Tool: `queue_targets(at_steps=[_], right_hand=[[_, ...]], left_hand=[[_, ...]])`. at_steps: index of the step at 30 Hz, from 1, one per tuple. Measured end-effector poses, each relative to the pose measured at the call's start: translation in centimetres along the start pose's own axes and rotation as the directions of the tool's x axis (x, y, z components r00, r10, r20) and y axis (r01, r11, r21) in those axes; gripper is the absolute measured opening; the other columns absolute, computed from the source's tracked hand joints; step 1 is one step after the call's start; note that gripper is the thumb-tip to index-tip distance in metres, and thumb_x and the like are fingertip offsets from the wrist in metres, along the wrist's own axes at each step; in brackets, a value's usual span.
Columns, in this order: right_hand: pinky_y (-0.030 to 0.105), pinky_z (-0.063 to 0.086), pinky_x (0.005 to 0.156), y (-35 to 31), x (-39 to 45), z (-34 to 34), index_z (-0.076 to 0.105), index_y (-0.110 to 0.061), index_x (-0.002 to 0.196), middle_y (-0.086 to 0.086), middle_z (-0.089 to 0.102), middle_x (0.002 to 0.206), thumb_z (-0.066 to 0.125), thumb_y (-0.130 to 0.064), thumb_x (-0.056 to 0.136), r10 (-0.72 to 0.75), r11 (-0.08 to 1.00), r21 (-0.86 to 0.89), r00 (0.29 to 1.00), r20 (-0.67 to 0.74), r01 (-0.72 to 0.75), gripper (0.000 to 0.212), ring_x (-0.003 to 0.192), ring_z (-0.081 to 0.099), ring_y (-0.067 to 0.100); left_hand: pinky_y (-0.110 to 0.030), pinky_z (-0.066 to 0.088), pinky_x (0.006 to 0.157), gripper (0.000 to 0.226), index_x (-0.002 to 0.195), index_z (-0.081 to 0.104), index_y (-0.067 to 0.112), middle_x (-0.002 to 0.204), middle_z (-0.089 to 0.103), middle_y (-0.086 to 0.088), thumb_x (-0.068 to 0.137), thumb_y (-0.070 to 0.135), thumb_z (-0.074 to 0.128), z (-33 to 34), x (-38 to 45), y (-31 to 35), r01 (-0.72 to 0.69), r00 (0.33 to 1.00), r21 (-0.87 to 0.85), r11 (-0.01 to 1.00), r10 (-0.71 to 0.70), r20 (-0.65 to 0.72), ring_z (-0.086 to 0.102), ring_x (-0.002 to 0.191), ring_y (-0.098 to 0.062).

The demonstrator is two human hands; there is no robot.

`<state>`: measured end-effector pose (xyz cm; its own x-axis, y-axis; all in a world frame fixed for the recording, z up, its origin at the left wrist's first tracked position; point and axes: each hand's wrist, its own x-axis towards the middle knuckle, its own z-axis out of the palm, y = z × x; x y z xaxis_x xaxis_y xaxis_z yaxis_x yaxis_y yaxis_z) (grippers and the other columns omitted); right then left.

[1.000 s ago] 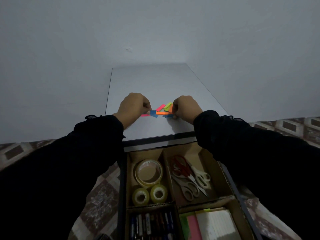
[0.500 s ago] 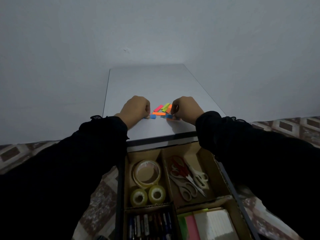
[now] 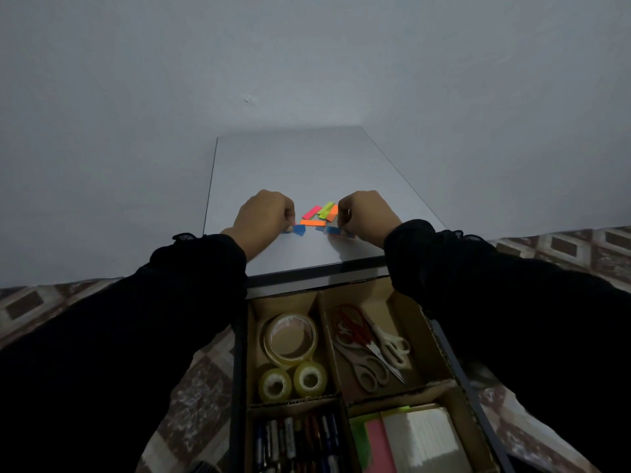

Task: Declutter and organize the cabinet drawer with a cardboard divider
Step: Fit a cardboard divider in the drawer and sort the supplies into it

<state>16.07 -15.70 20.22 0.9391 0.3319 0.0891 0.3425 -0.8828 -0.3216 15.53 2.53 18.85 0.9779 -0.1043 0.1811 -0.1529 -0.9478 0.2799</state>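
Observation:
Several small coloured sticky flags (image 3: 319, 216) in pink, green, orange and blue lie scattered on the white cabinet top (image 3: 300, 165). My left hand (image 3: 264, 215) is curled at their left side, fingertips pinching a blue flag (image 3: 298, 229). My right hand (image 3: 367, 213) is curled at their right side, pinching blue and red flags (image 3: 333, 230). Below, the drawer stands open with a cardboard divider (image 3: 329, 339) splitting it into compartments.
Tape rolls (image 3: 290, 337) fill the back-left compartment, scissors (image 3: 372, 343) the back-right, pens and markers (image 3: 297, 442) the front-left, note pads (image 3: 409, 438) the front-right. A patterned floor (image 3: 191, 397) shows on both sides. A grey wall rises behind.
The two hands have drawn slightly apart, pulling the blue flags away from each other. The view has shifted a little.

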Motion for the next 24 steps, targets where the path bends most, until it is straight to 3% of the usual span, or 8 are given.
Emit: queue_targets(at_steps=[6,11,15,22,24], right_hand=[[0.03,0.047,0.082,0.1,-0.2,0.0,0.068,-0.001,0.087,0.015,0.067,0.099,0.058,0.002,0.08,0.015,1.0,-0.01,1.0,0.0,-0.015,0.012,0.095,0.061,0.029],[0.029,0.045,0.077,0.2,-0.4,-0.1,0.064,-0.008,0.078,0.015,0.067,0.097,0.054,0.004,0.081,0.018,1.0,-0.011,1.0,-0.012,-0.018,0.016,0.094,0.061,0.03],[0.028,0.045,0.078,0.2,-0.5,-0.1,0.067,-0.003,0.084,0.015,0.067,0.097,0.054,0.004,0.081,0.022,1.0,0.009,1.0,-0.02,-0.022,0.015,0.094,0.061,0.029],[0.03,0.046,0.08,0.1,-0.6,-0.3,0.068,-0.001,0.086,0.015,0.066,0.1,0.056,0.006,0.08,0.015,1.0,0.007,1.0,-0.016,-0.015,0.015,0.098,0.06,0.028],[0.031,0.047,0.081,0.1,-0.7,-0.3,0.068,-0.001,0.087,0.015,0.066,0.1,0.057,0.004,0.079,0.014,1.0,-0.002,1.0,-0.007,-0.014,0.014,0.098,0.06,0.028]], left_hand=[[-0.025,0.038,0.069,0.021,0.106,0.071,0.015,0.104,0.067,-0.008,0.089,0.013,0.058,0.1,-0.2,0.1,-0.06,0.997,0.136,0.989,0.053,0.06,0.061,0.092,-0.023],[-0.026,0.037,0.067,0.011,0.095,0.069,0.01,0.097,0.068,-0.007,0.086,0.012,0.063,0.0,-0.3,0.0,-0.066,0.996,0.145,0.987,0.058,0.061,0.058,0.084,-0.02],[-0.026,0.036,0.066,0.008,0.092,0.067,0.009,0.09,0.066,-0.004,0.085,0.012,0.064,-0.2,-0.5,-0.2,-0.065,0.997,0.099,0.993,0.061,0.048,0.05,0.076,-0.014],[-0.027,0.037,0.07,0.009,0.091,0.069,0.011,0.091,0.057,-0.002,0.082,0.015,0.067,-0.5,-1.0,-0.6,-0.017,0.999,-0.06,0.998,0.02,0.045,0.052,0.086,-0.018],[-0.028,0.041,0.07,0.008,0.087,0.071,0.011,0.088,0.064,-0.004,0.081,0.009,0.066,-0.6,-1.2,-0.6,-0.009,1.0,-0.101,0.995,0.012,0.028,0.057,0.085,-0.019]])
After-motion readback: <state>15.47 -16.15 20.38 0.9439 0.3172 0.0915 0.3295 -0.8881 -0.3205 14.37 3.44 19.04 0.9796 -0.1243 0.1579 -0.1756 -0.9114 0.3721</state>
